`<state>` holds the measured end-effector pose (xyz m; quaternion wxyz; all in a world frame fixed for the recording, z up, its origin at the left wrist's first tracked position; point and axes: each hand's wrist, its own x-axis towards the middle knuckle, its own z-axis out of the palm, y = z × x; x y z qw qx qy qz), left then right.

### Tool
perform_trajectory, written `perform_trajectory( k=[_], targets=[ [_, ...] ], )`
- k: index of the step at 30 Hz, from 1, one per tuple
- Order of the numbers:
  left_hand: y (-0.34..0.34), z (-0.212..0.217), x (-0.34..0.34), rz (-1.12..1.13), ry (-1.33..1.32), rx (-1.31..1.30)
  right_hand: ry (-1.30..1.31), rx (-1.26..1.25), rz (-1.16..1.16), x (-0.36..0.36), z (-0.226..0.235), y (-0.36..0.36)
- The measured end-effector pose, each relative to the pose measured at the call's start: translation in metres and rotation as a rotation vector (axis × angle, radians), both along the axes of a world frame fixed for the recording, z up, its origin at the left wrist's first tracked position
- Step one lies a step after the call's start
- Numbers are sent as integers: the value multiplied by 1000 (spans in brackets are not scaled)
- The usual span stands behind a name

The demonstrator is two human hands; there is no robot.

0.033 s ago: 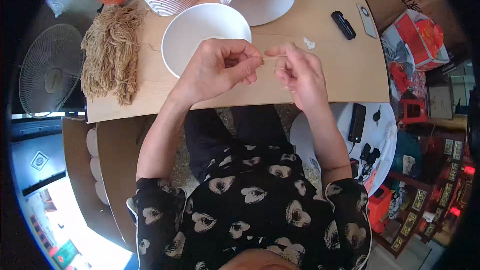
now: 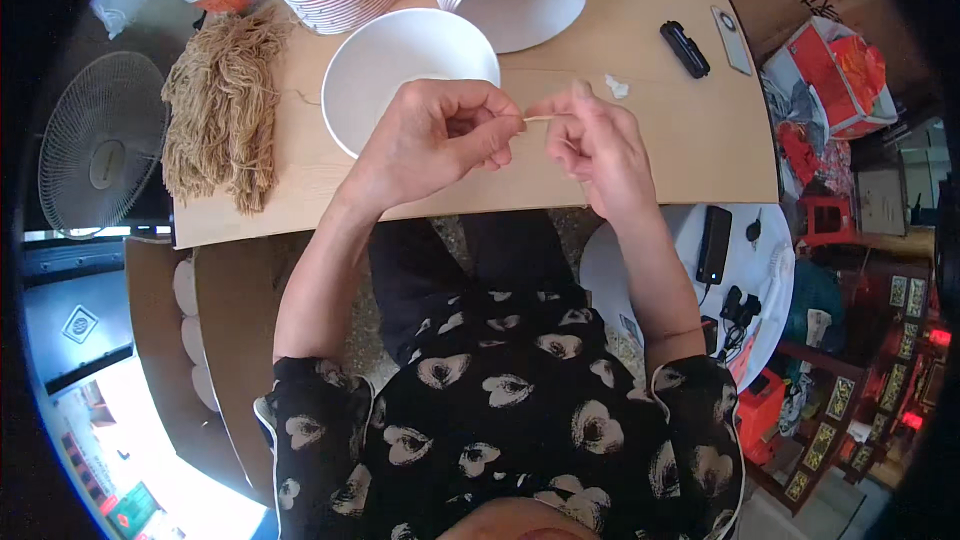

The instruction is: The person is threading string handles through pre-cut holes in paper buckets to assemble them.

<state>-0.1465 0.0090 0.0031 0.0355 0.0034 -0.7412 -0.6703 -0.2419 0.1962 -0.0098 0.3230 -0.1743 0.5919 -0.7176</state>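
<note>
Between my hands, above the front part of the cardboard-topped table, a short stretch of thin pale string (image 2: 539, 118) is pulled across. My left hand (image 2: 425, 145) is closed, its thumb and index fingertip pinching one end. My right hand (image 2: 606, 152) has its fingers bent around the other side of the string, partly blurred. Just behind my left hand, a large white paper bucket (image 2: 365, 60) shows its open mouth. A thick bundle of tan twine (image 2: 215, 120) lies at the table's left, with a loose strand trailing toward the bucket.
Stacked paper buckets (image 2: 345, 2) in orange and white stand at the back, and another white stack (image 2: 530, 0) lies tilted. A black clip-like object (image 2: 685, 49), a phone-like device (image 2: 732, 40) and a scrap of white tissue (image 2: 616, 87) lie right. A fan (image 2: 105, 155) stands left.
The fingers of my right hand have shifted slightly around the string. My left hand keeps its pinch nearly in place.
</note>
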Motion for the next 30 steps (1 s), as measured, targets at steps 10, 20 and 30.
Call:
perform_trajectory(
  k=[10, 20, 30],
  targets=[
    [2, -1, -1, -19, 7, -17, 256, 114, 75, 0, -5, 0],
    [-9, 6, -1, -130, -50, -20, 288, 16, 134, 5, 8, 6],
    [-22, 13, 0, -208, -163, 32, 553, 34, 164, -2, 11, 2]
  ],
)
